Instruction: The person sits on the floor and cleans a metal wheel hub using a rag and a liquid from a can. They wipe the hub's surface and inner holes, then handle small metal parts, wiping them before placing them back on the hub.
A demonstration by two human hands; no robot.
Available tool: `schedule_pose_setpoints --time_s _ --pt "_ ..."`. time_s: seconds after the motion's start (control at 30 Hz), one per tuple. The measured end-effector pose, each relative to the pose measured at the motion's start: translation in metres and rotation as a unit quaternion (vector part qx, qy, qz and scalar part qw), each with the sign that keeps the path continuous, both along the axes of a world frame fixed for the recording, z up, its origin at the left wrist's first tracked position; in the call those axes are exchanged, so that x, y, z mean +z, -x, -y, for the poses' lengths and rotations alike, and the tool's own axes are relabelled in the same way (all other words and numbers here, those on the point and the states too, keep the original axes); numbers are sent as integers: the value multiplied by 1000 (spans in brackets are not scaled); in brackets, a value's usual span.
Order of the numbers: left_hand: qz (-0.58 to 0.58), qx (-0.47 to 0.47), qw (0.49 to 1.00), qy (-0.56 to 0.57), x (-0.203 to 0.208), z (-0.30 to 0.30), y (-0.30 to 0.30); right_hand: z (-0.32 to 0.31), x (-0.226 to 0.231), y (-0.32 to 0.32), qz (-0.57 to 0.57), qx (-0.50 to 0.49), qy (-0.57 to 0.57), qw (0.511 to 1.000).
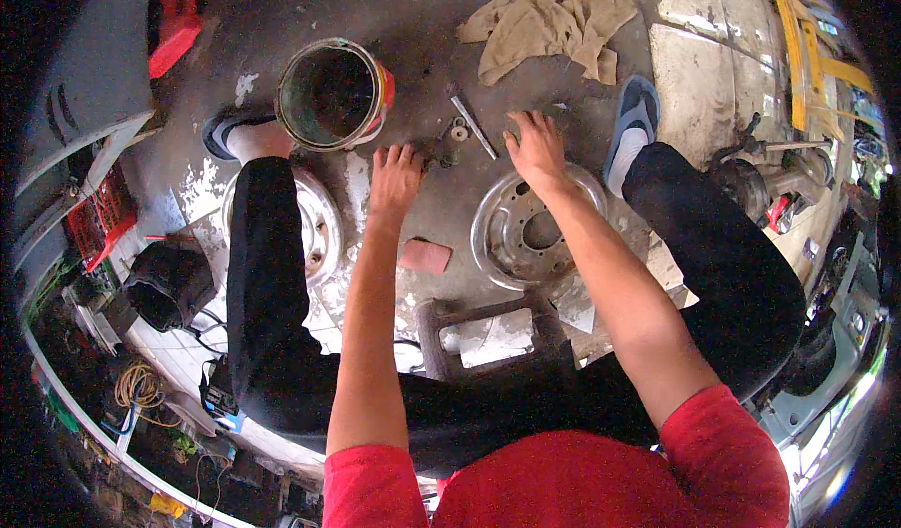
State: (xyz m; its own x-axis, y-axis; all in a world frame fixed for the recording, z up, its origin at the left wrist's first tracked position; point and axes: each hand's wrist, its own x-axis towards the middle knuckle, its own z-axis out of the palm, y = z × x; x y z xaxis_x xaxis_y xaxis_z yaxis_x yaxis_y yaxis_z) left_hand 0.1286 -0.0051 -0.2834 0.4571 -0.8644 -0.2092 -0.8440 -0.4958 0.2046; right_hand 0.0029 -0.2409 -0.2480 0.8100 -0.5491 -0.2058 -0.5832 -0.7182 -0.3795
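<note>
My left hand [395, 185] reaches down just right of the bucket, fingers stretched out and holding nothing I can see. Beside its fingertips lie small dark metal parts and a pale washer-like ring [459, 135]. Slightly farther right, a slim metal rod [473, 126] rests at a slant on the floor. My right hand [538, 151] has its fingers apart, just right of the rod. Under my right wrist and forearm is a round steel wheel rim [493, 232], partly covered by them. A pinkish flat pad [425, 256] lies between my forearms.
A red-sided bucket [388, 91] stands ahead on the left. A crumpled tan cloth [554, 21] lies far right. Another wheel rim [324, 223] is partly behind my left leg. A black container [169, 284] sits at left, a mechanical part [751, 185] at right, yellow metal frame [812, 54] beyond.
</note>
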Motion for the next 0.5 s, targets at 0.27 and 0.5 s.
schedule_pose_setpoints --time_s 0.27,0.5 --pt "-221 331 913 90 6 -10 40 45 -3 -41 -13 127 145 981" --pt "-462 553 681 131 94 29 28 100 -5 -63 -207 156 233 937"
